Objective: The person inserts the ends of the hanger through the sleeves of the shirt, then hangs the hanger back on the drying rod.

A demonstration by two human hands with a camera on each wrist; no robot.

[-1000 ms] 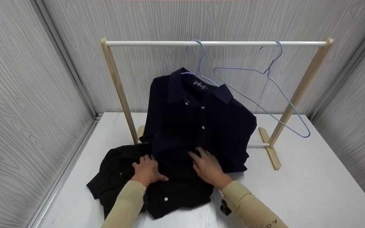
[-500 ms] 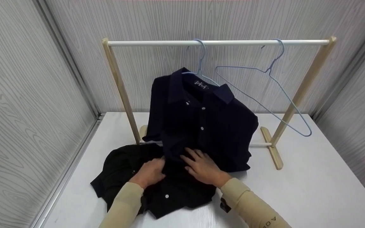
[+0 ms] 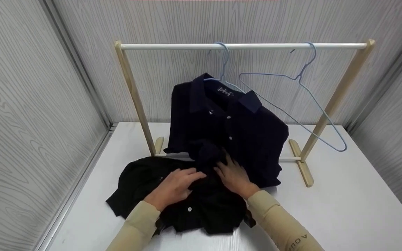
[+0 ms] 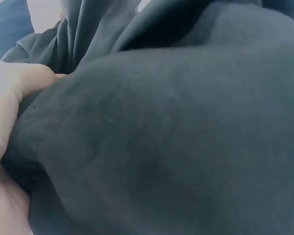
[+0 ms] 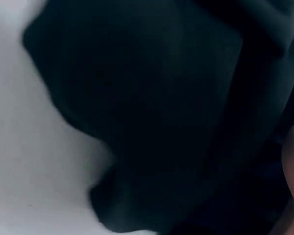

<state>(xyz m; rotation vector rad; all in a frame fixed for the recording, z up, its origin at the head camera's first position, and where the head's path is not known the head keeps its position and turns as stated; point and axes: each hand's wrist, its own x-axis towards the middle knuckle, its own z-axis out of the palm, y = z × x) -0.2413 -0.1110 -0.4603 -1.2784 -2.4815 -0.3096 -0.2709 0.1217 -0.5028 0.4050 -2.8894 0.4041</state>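
A black shirt (image 3: 138, 177) lies crumpled on the table, with a white button near its front. My left hand (image 3: 173, 186) grips its cloth; in the left wrist view a fold of the black shirt (image 4: 152, 127) passes between thumb and fingers. A navy collared shirt (image 3: 253, 136) hangs on a blue hanger (image 3: 225, 64), its lower part bunched against the black one. My right hand (image 3: 234, 176) touches the dark cloth where the two shirts meet, its fingertips partly hidden. The right wrist view shows dark cloth (image 5: 152, 98) with part of that hand at the right edge.
A clothes rack with a white rail (image 3: 263, 46) and wooden legs (image 3: 136, 97) stands on the white table (image 3: 347, 198). A second blue hanger (image 3: 321, 106) hangs bare at the right of the rail. Patterned wall panels (image 3: 30, 104) enclose the table.
My left hand has moved right and slightly up, gathering the black shirt. Its front hem is more bunched. The navy shirt's lower left part is now crumpled higher. My right hand has shifted slightly.
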